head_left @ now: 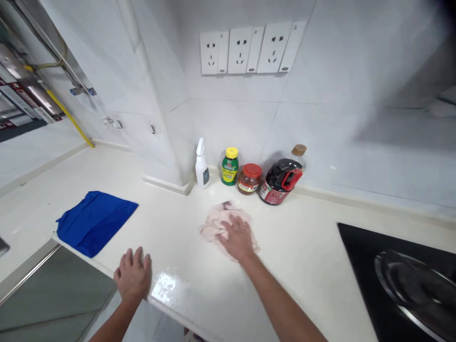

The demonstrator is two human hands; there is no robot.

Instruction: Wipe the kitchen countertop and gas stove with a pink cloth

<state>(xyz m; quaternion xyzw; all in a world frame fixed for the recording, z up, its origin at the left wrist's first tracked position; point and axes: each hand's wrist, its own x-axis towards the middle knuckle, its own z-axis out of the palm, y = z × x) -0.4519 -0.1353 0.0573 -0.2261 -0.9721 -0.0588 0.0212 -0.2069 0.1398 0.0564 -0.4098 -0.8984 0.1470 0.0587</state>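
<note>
A pale pink cloth (217,221) lies crumpled on the white countertop (178,280), slightly blurred, with a dark patch at its far edge. My right hand (237,237) presses down on it and holds it against the surface, fingers bent over the fabric. At the counter's front edge, my left hand (133,274) rests palm down with its fingers stretched out and nothing in it. Beyond the cloth, near the wall, are a white spray bottle (202,168), a green bottle with a yellow cap (230,167), a red-lidded jar (249,179) and a large dark sauce bottle (281,178).
A folded blue cloth (96,221) lies on the left by the front edge. On the right is a black cooktop (359,256) with a round metal-rimmed burner. A wall pillar (160,95) juts out behind the counter. Wall sockets (245,50) sit above the bottles.
</note>
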